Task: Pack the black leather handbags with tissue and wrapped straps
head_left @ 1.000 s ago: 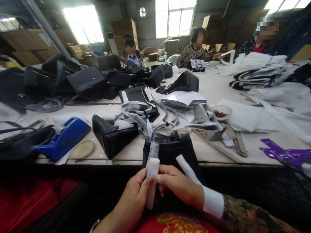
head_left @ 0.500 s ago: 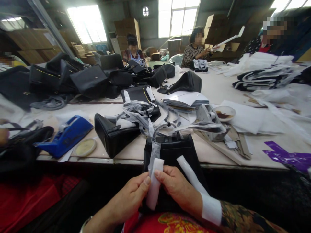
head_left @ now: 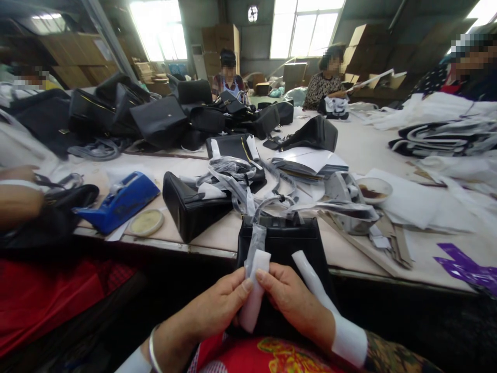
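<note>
A black handbag (head_left: 282,243) leans from my lap against the table edge. Both my hands pinch a white foam strip (head_left: 254,290) wrapped round one of its straps, just in front of the bag. My left hand (head_left: 217,305) grips the strip from the left, thumb on top. My right hand (head_left: 291,300) grips it from the right. A second strap in white wrap (head_left: 310,277) runs past my right wrist. Clear plastic wrap (head_left: 254,235) trails up from the strip to the bag's top.
On the table (head_left: 349,248) lie another black bag (head_left: 194,207), a blue tape dispenser (head_left: 120,199), a round lid (head_left: 146,221), a small bowl (head_left: 373,189), white sheets and purple tape (head_left: 466,267). A co-worker's arm (head_left: 19,199) is at left; other people sit at the far end.
My head has turned slightly left, shifting the scene right. My fingers have worked along the white strip, still pinching it. A co-worker's arm has come into view at the left.
</note>
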Motion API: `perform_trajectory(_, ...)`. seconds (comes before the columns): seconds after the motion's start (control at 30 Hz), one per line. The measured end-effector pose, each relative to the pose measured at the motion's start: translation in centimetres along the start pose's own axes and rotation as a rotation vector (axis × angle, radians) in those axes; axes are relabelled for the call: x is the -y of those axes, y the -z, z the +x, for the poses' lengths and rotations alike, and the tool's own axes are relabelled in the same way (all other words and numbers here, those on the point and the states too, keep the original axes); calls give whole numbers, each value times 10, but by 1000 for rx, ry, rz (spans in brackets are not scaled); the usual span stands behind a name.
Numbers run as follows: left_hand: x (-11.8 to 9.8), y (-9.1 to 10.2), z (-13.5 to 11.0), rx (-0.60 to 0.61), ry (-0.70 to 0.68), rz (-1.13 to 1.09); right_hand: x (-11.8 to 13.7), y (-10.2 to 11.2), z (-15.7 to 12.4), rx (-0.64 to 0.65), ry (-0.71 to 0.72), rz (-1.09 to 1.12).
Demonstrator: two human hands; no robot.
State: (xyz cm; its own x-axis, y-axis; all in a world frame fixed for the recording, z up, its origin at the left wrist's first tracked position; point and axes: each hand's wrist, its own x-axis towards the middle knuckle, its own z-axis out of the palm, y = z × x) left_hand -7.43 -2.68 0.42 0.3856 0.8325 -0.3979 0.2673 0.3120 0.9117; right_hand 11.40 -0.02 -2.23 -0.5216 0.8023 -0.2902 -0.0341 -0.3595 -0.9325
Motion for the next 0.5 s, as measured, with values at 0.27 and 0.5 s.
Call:
perform_trajectory(0.27, -2, -13, 0, -213, -200, 231, 3, 1, 5, -24, 32, -60)
perform_trajectory(0.5, 1, -17, 3, -240, -179, 170, 2, -2, 8, -71, 88, -132)
